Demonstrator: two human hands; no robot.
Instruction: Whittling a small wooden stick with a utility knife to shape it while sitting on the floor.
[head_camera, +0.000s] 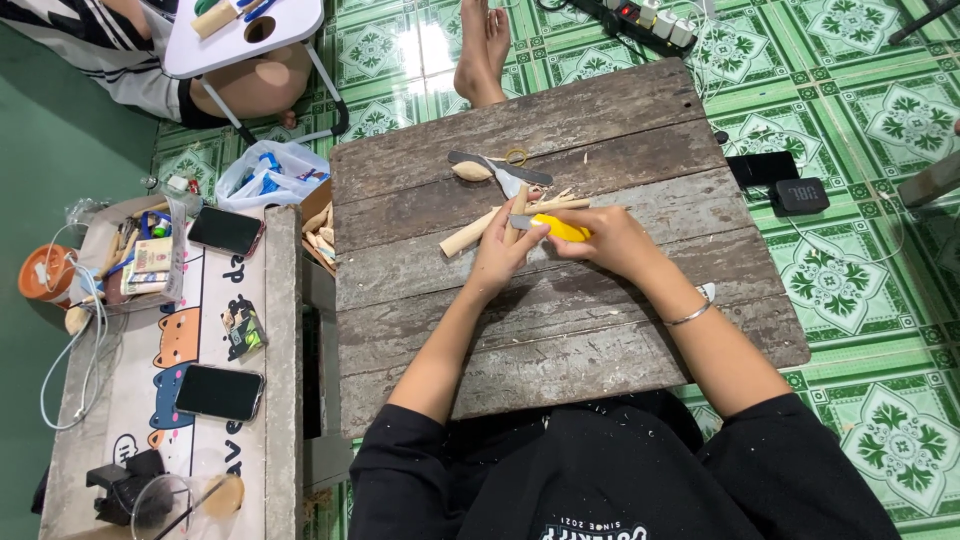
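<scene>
Wooden stick (516, 208), probably light and stiff, lies over the bench (560, 330) clamped in the left hand (497, 256) fingers, best held mid-length, while the right hand (608, 242) grips a yellow-handled knife (556, 228).

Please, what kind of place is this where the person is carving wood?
Probably a home floor used as a small craft corner. The person sits at a low weathered plank table on green patterned floor tiles, and light wooden sticks and shavings lie on the table.
</scene>
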